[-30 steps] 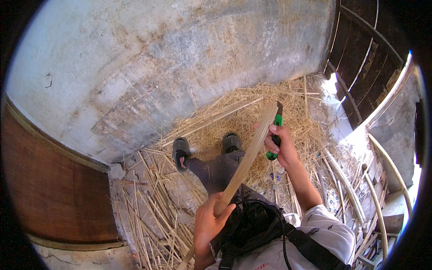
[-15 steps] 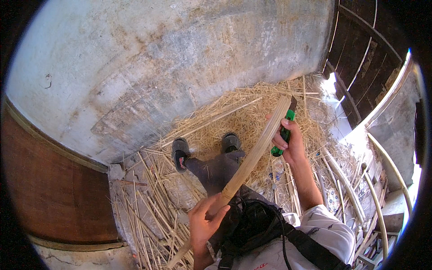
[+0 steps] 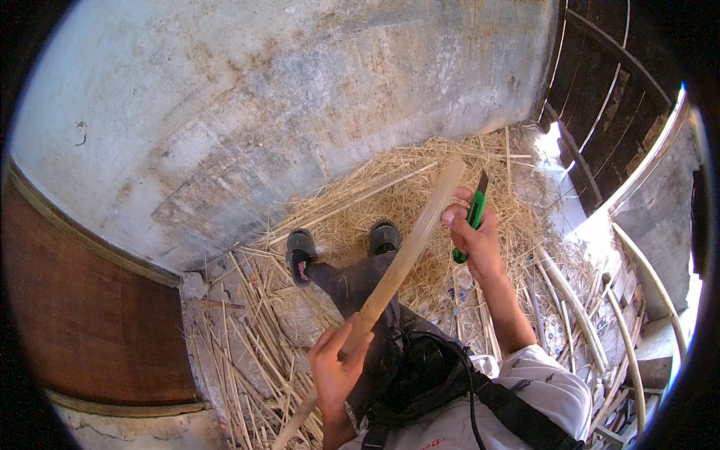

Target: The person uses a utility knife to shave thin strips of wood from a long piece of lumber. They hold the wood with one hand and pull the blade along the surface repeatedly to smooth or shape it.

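Note:
A long, pale bamboo strip (image 3: 409, 259) slants up and to the right in front of my body. My left hand (image 3: 336, 369) is closed around its lower part, and the strip's lower end runs down past my wrist. Just right of the strip's upper end, my right hand (image 3: 482, 241) holds a green utility knife (image 3: 475, 214). The dark blade points up and is out, apart from the strip. My right thumb and forefinger come together beside the strip; a small pale bit shows there, too small to name surely.
Thin shavings (image 3: 427, 176) heap on the floor around my shoes (image 3: 301, 256). Several split strips (image 3: 255, 367) lie at the lower left, and longer poles (image 3: 574, 307) lie at right. A stained concrete wall (image 3: 300, 112) rises ahead; a brown panel (image 3: 90, 300) stands left.
The strip's upper end has shifted left and my left hand a little down-left. My right hand has turned, with the knife now more upright and apart from the strip.

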`<action>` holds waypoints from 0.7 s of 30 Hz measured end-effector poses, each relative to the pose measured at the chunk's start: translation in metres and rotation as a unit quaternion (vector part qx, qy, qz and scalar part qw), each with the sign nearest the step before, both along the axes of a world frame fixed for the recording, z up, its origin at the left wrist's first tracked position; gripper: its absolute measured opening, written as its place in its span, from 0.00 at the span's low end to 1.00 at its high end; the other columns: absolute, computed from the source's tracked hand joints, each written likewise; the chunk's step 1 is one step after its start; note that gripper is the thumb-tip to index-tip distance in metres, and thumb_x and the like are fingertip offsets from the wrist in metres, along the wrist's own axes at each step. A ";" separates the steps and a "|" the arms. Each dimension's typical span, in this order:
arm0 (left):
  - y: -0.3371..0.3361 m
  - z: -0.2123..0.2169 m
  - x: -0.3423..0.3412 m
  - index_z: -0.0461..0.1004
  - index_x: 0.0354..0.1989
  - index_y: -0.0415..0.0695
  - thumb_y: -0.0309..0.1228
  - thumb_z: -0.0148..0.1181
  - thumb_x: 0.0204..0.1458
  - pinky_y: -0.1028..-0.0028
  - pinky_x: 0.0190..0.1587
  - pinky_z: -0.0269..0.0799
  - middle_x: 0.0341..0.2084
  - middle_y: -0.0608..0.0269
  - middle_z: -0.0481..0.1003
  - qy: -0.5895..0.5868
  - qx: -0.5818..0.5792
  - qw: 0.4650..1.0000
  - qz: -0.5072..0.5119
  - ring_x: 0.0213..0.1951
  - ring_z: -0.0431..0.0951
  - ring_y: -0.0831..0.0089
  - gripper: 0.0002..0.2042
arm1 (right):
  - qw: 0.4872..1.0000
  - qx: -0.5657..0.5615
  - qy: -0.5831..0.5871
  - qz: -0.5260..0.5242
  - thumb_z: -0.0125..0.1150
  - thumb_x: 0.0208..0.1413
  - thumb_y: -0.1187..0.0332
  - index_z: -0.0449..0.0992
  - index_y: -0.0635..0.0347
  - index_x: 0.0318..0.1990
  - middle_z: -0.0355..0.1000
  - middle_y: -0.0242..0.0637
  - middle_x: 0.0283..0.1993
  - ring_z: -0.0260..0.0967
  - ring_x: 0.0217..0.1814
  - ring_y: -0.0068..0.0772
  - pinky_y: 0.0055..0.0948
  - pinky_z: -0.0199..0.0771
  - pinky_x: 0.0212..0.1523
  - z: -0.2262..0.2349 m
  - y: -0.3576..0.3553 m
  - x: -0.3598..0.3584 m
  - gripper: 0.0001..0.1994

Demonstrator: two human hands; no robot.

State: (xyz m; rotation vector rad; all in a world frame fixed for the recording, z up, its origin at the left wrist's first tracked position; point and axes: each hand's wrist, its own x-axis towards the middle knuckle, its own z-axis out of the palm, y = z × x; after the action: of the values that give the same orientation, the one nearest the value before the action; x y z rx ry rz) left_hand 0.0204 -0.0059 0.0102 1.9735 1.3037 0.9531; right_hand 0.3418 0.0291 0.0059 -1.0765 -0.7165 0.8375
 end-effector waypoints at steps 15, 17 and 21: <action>0.009 0.007 0.012 0.80 0.58 0.33 0.31 0.57 0.73 0.55 0.41 0.76 0.36 0.42 0.80 -0.001 -0.026 0.999 -0.040 0.38 0.82 0.42 0.14 | 0.844 0.081 -0.508 0.150 0.69 0.67 0.54 0.79 0.59 0.51 0.80 0.44 0.39 0.82 0.37 0.57 0.49 0.82 0.35 -0.015 -0.032 -0.053 0.18; 0.008 0.015 0.016 0.80 0.58 0.33 0.31 0.58 0.73 0.55 0.41 0.76 0.36 0.41 0.80 0.006 -0.028 0.999 -0.035 0.38 0.82 0.42 0.14 | 0.831 0.081 -0.529 0.155 0.69 0.67 0.55 0.80 0.58 0.51 0.81 0.43 0.39 0.82 0.35 0.55 0.48 0.82 0.33 -0.013 -0.034 -0.061 0.17; 0.006 0.020 0.021 0.80 0.59 0.34 0.31 0.58 0.73 0.55 0.42 0.76 0.36 0.41 0.80 0.004 -0.008 1.000 -0.026 0.38 0.82 0.42 0.15 | 0.822 0.104 -0.543 0.138 0.69 0.67 0.55 0.81 0.57 0.51 0.82 0.42 0.40 0.83 0.33 0.53 0.48 0.82 0.30 -0.016 -0.035 -0.068 0.16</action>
State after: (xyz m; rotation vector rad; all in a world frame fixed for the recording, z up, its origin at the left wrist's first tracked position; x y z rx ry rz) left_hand 0.0415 0.0004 0.0303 1.9917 1.2545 0.9072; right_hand 0.2740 -0.0060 -0.0100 -1.2232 -1.9174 0.2835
